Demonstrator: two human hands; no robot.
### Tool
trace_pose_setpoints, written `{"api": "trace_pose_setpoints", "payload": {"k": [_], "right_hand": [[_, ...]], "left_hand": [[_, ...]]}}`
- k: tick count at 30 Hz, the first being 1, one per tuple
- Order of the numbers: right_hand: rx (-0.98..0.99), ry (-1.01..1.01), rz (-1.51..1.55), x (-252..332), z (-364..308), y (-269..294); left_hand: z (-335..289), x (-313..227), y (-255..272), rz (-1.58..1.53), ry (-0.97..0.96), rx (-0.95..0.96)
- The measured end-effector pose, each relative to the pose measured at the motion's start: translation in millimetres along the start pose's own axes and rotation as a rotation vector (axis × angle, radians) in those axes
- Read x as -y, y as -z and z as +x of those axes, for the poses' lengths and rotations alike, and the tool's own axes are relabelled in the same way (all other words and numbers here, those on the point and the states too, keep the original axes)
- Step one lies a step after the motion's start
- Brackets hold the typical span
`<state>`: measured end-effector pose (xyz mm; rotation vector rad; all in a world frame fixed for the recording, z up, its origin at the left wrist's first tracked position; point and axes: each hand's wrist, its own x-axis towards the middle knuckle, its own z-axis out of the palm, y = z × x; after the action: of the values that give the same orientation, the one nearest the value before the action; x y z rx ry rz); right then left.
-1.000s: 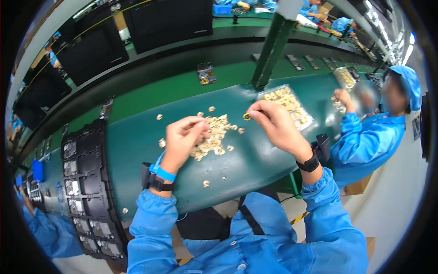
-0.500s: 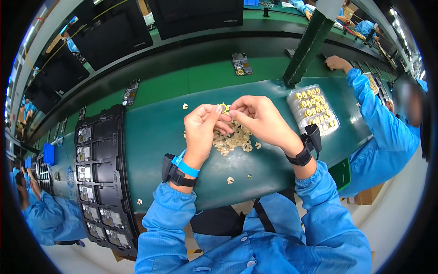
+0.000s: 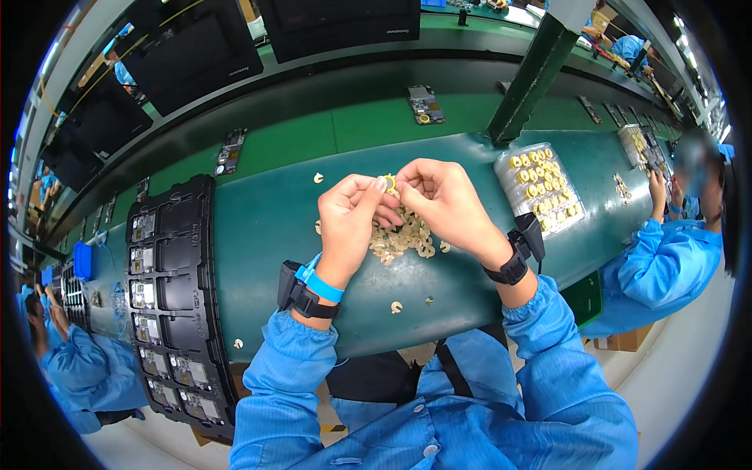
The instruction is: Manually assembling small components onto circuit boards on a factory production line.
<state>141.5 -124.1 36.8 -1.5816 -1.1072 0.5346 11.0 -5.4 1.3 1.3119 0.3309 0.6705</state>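
Note:
A small round coin cell with a yellow rim (image 3: 390,185) is pinched up between my two hands. My left hand (image 3: 351,218) grips its left side between thumb and fingertips, the other fingers curled beneath. At its right edge, the thumb and index finger of my right hand (image 3: 448,205) are closed together; whether they also pinch a thin piece there is too small to tell. Under the hands lies a loose heap of pale, notched disc-shaped pieces (image 3: 389,249), partly hidden by them. A clear plastic tray (image 3: 565,227) holding rows of yellow-rimmed coin cells stands right of my right hand.
A black compartment tray (image 3: 177,262) with circuit boards sits at the left. Beyond the green mat, a green belt (image 3: 313,137) carries circuit boards, one of them a board with a yellow ring (image 3: 425,105). A green post (image 3: 526,86) rises behind the cell tray. A co-worker (image 3: 666,251) sits at the right.
Boards on the belt have shifted slightly right. The right-hand co-worker's arm has drawn back from the belt, both hands now near a tray. My hands keep hold of the coin cell, barely moving.

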Motion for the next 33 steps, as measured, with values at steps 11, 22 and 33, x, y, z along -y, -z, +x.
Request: {"api": "trace_pose_setpoints", "payload": {"k": [11, 22, 33], "right_hand": [[-0.09, 0.003, 0.033, -9.0, 0.6, -5.9], [-0.094, -0.055, -0.374, 2.5, -26.8, 24.7], [-0.192, 0.703, -0.635, -18.0, -5.0, 10.8]], "left_hand": [[-0.8, 2.5, -5.5, 0.049, -0.15, -0.014], [6.0, 5.9, 1.5, 0.069, -0.161, -0.064], [2.5, -2.1, 5.8, -0.094, 0.2, 0.049]]}}
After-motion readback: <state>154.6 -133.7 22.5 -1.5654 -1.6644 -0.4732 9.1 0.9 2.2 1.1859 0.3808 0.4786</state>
